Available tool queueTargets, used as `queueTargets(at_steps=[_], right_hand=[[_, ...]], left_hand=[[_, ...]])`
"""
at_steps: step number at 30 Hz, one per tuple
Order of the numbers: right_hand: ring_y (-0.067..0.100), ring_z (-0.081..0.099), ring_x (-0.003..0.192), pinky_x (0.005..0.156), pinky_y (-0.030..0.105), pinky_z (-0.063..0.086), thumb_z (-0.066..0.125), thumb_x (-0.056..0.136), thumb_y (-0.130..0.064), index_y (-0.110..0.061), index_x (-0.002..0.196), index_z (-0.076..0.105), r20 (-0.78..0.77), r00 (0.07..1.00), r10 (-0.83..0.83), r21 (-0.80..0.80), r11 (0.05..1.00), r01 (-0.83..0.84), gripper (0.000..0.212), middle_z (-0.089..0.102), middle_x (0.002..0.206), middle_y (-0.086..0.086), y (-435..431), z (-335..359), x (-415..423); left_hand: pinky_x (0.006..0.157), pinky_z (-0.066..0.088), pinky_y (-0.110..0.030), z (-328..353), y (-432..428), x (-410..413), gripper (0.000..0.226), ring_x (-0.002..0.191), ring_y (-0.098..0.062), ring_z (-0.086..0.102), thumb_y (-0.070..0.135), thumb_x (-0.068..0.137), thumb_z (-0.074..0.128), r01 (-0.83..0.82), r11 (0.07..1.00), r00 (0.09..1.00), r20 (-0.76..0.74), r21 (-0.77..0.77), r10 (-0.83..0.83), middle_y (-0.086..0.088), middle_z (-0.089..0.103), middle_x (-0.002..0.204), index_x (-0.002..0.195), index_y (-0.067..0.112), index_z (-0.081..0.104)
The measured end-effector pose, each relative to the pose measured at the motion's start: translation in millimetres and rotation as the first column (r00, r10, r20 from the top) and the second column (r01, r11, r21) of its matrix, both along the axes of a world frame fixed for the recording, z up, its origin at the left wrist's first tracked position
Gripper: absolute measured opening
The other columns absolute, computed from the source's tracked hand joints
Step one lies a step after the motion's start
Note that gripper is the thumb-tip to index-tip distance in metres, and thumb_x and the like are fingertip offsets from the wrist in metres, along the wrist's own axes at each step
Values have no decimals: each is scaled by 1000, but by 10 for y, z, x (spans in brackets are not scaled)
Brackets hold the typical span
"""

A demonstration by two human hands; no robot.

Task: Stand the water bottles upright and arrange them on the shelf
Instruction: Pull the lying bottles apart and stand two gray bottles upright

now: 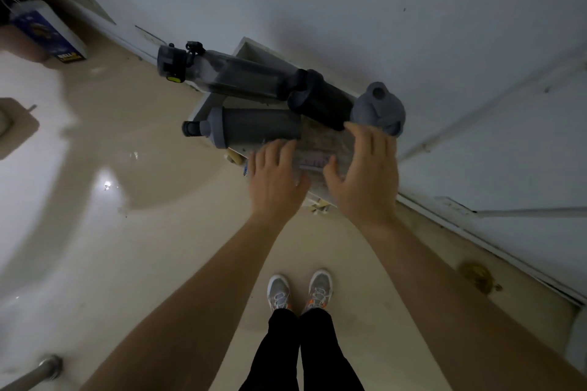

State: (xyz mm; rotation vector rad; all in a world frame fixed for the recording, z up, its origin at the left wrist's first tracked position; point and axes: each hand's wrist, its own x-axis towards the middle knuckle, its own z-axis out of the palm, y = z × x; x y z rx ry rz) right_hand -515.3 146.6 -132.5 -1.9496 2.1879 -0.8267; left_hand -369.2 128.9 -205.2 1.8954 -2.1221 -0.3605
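Clear bottle (317, 157): on its side on the shelf (206, 105), between both hands.
Smoky bottle (228, 73): on its side at the back, lid past the shelf's left edge.
Grey shaker (254, 128): on its side, just in front of the smoky bottle.
Black bottle (320, 98): lying near the wall.
Left hand (276, 178): fingers straight, slightly spread over the clear bottle's end.
Right hand (365, 174): fingers spread, thumb against the clear bottle.

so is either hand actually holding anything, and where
Nothing gripped yet: left hand and right hand rest straight-fingered on the clear bottle, either side of its body.
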Motion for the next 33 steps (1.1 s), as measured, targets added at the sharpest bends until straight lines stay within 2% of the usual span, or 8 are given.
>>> queueTargets(at_steps=[2,5,9,12,23,27,31,33], right_hand=[[31,52,116,91,44,50,66,79,-28,-8,136,51,7,995,100,213,972,-99,63,57,129,13,31,-222,138],[33,39,136,107,52,39,69,79,-41,-13,151,31,-123,966,225,495,858,-137,86,39,150,10,-63,-548,219],[32,35,138,110,50,33,75,73,-43,-18,153,24,-246,925,291,593,800,-94,98,34,155,5,-203,-820,232],[35,38,133,107,49,34,76,73,-37,-21,150,29,-263,926,271,584,809,-71,91,40,151,5,-307,-906,235],[30,49,127,101,45,45,84,63,-42,-21,141,40,30,993,112,440,891,-113,92,51,142,4,-259,-802,29],[30,53,120,95,42,52,91,60,-26,-7,134,43,327,941,-86,351,936,-36,90,53,133,12,-90,-753,56],[7,56,106,88,7,46,91,62,-15,-4,128,43,544,809,-223,282,957,74,83,56,121,4,103,-846,43],[10,63,105,89,23,55,90,65,-20,-8,128,44,569,782,-254,277,955,108,79,63,122,6,157,-894,29]], left_hand=[[102,43,-50,-63,62,161,50,119,-34,47,36,86,57,-223,975,969,-113,1,222,-10,53,130,130,14,50],[103,43,-47,-222,29,257,55,120,-31,46,43,89,52,-394,834,775,-349,386,527,-9,43,136,135,16,39],[100,48,-49,-176,-111,165,35,116,-32,58,42,99,41,-198,588,317,-517,784,795,-7,52,131,128,22,40],[100,49,-46,-82,-203,109,34,107,-28,60,41,102,35,-127,488,150,-470,864,870,-5,53,122,129,22,43],[96,54,-46,-34,-247,193,38,107,-31,67,44,96,49,-90,493,2,-495,865,869,-6,64,124,127,24,55],[100,51,-48,55,-212,57,36,110,-30,65,51,96,47,49,501,94,-503,864,859,-3,65,123,114,24,62],[103,49,-46,149,-212,-200,32,105,-23,63,45,95,49,113,524,212,-536,844,817,-1,67,114,112,22,64],[104,48,-45,147,-199,-289,38,105,-22,63,44,95,50,96,543,264,-547,834,794,-2,68,116,121,19,62]])
